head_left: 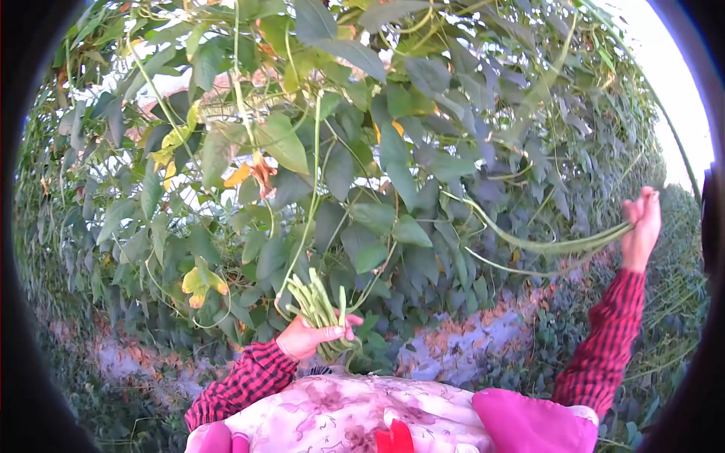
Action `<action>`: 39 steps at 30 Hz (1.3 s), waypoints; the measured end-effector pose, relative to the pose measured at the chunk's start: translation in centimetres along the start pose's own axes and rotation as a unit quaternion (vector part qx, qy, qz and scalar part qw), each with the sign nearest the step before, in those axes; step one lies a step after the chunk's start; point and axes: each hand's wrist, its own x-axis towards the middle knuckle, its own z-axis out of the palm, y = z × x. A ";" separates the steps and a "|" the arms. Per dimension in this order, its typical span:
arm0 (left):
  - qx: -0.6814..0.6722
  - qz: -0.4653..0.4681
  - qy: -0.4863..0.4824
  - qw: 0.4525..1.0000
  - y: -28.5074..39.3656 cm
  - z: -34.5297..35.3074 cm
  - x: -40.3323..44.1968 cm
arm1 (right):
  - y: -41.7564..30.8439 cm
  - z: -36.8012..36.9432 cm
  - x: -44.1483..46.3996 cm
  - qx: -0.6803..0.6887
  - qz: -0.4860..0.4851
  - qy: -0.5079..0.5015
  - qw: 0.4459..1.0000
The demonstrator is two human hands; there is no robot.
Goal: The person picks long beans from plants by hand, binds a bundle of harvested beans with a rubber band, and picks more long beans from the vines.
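My left hand (306, 337) is closed round a bundle of green long beans (319, 306), held upright in front of my chest. Out at the right, my right hand (642, 226) is closed on the ends of several long green beans (544, 245), which trail leftward in a curve toward the leaves. Single long beans (313, 174) hang from the vines above my left hand.
A tall wall of leafy vines (370, 219) spans the view, with some yellow leaves (202, 283). Pale ground covering (461, 343) and brown soil show below the vines. More low foliage (672, 325) grows at the right.
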 end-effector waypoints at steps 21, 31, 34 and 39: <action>0.001 0.044 -0.042 0.998 -2.9 0.1 -4.2 | 4.4 25.3 -36.6 -0.031 0.186 -0.299 0.936; 0.127 0.032 -0.040 0.991 0.4 -12.3 -14.6 | 3.1 40.4 -44.7 0.027 0.146 -0.431 0.890; 0.148 0.017 -0.072 0.986 1.1 -14.9 -17.2 | 3.6 44.4 -45.8 0.067 0.186 -0.496 0.845; 0.052 0.056 -0.020 0.997 2.2 -16.4 -20.8 | -0.2 51.0 -36.7 0.019 0.032 -0.489 0.871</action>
